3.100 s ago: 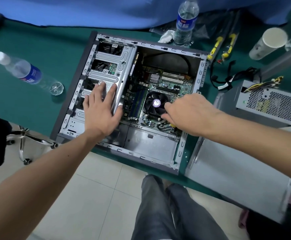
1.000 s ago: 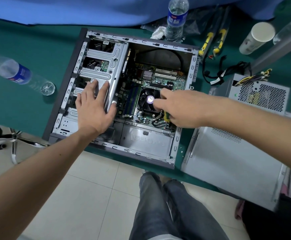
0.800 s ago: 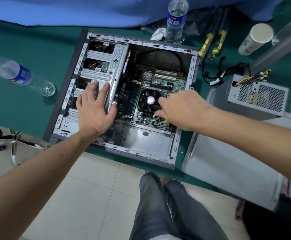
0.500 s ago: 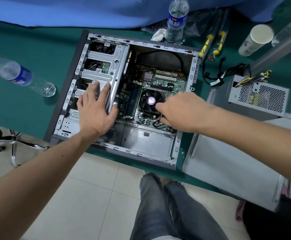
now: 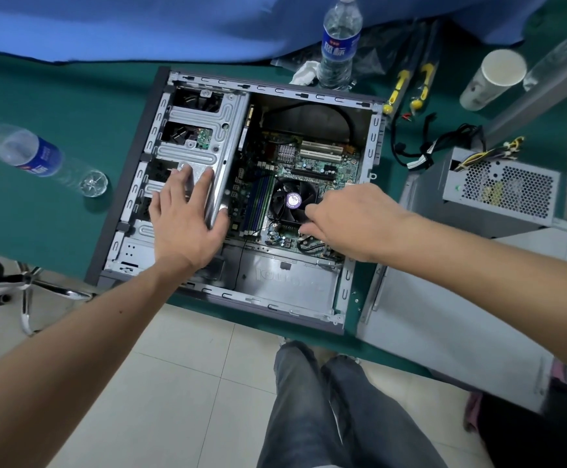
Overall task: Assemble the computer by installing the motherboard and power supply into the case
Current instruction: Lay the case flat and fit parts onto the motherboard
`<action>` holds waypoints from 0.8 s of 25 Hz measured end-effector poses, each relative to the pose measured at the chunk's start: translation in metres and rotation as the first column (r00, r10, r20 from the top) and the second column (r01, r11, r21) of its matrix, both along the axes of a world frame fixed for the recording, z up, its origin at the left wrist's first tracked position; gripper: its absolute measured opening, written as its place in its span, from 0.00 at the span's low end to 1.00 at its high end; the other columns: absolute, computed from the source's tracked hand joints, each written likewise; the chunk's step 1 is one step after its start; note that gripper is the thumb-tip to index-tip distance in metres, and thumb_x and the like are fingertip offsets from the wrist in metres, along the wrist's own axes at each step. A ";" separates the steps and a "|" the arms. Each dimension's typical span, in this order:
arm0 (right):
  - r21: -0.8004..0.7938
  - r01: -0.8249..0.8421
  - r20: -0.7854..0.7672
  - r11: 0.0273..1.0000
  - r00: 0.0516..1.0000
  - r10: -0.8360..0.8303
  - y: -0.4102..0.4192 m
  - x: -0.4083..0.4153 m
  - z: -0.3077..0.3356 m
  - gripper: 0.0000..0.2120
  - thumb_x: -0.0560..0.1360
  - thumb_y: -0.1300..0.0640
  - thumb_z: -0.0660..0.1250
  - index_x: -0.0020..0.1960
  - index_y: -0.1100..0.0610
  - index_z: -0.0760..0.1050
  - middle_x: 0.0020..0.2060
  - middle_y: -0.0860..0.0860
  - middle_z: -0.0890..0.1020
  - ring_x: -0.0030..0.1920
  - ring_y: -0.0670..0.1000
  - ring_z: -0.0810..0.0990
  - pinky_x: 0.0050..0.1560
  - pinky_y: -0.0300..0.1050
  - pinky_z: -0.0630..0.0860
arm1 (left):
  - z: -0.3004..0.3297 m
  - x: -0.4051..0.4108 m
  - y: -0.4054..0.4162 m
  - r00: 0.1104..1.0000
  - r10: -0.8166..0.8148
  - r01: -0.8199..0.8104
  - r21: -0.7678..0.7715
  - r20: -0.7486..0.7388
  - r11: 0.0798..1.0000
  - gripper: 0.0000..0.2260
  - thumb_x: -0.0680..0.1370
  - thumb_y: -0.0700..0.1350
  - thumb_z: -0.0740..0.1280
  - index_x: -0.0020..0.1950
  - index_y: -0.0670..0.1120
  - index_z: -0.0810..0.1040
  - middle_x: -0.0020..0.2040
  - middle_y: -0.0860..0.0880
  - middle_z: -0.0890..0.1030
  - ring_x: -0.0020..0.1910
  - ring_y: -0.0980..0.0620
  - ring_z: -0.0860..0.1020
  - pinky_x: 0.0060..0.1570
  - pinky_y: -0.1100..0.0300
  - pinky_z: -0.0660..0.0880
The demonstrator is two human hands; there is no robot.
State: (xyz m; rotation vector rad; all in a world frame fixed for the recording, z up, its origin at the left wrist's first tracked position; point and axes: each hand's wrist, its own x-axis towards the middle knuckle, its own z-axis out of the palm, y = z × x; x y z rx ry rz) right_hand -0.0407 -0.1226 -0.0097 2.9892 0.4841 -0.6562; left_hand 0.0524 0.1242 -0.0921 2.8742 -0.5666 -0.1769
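Inside the open case (image 5: 373, 136), our left hand (image 5: 182, 224) lies flat on the drive cage (image 5: 204, 136); our right hand (image 5: 353, 221) curls over the motherboard (image 5: 309, 160), grip hidden.

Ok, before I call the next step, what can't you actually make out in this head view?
- Right hand: its fingertips curl down behind the knuckles beside the CPU fan, so any screw or tool there is hidden.
- Motherboard: its near right corner is covered by that hand; mounting screws are too small to tell.
- Drive cage: the left hand lies flat over its lower part.
- Power supply: outside the case; its cable ends are unclear.
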 end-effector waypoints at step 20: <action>-0.083 0.060 -0.017 0.995 0.998 -0.062 0.000 0.003 0.011 0.13 0.83 0.50 0.57 0.49 0.57 0.75 0.30 0.49 0.69 0.30 0.50 0.69 0.28 0.43 0.64 | -0.004 -0.002 0.000 1.000 0.000 0.000 0.036 0.003 0.999 0.31 0.76 0.59 0.56 0.79 0.53 0.59 0.78 0.43 0.58 0.78 0.43 0.53 0.74 0.39 0.53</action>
